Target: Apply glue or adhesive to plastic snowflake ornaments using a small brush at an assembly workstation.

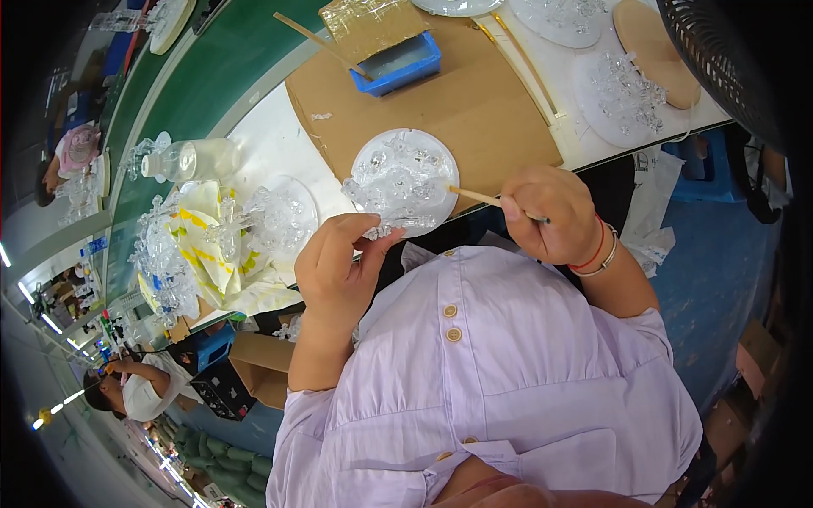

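My left hand [337, 258] pinches a small clear plastic piece [396, 227] between thumb and fingertips at the near edge of a round white plate [445, 161]. Several similar clear, knobbly pieces [398, 182] lie on that plate. My right hand [552, 213] is closed around a thin wooden stick [478, 196], which points left. The stick's tip reaches the plate's right rim, close to the clear pieces; whether it touches any of them I cannot tell.
Brown cardboard [483, 102] lies under the plate. Behind it stands a blue tub [396, 66] with another wooden stick [318, 42] leaning in it. Clear parts, a plastic bottle [199, 159] and patterned cloth [203, 245] are at left. A black fan guard [724, 59] is at far right.
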`<state>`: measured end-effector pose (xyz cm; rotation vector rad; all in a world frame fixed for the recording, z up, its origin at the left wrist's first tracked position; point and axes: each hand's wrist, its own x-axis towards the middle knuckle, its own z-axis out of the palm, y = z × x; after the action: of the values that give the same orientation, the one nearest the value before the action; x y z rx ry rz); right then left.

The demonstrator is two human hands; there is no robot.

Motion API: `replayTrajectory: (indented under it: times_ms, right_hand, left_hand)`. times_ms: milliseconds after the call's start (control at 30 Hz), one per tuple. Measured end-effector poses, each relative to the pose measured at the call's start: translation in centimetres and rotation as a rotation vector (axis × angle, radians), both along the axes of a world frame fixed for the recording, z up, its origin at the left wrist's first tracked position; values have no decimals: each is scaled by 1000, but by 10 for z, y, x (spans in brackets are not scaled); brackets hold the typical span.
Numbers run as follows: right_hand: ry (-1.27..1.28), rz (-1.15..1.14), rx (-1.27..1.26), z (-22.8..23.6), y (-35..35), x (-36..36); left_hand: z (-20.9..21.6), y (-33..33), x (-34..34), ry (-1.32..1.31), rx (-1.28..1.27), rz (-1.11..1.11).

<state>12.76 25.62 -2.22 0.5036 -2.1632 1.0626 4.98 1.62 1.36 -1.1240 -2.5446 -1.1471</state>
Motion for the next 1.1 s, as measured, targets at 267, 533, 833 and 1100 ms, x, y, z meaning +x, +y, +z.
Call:
replayTrajectory:
  times_ms: [267, 533, 833, 1100]
  right_hand:
    - [12, -69, -26, -4, 4, -8]
    - [41, -138, -245, 15, 22, -20]
    - [76, -265, 8, 29, 25, -98]
    - [68, -271, 74, 18, 24, -125]
  left_hand:
    - [0, 3, -1, 14, -2, -23]
    - [0, 2, -1, 30, 18, 61]
    - [-7, 13, -14, 64, 29, 139]
    - [-8, 14, -20, 53, 27, 113]
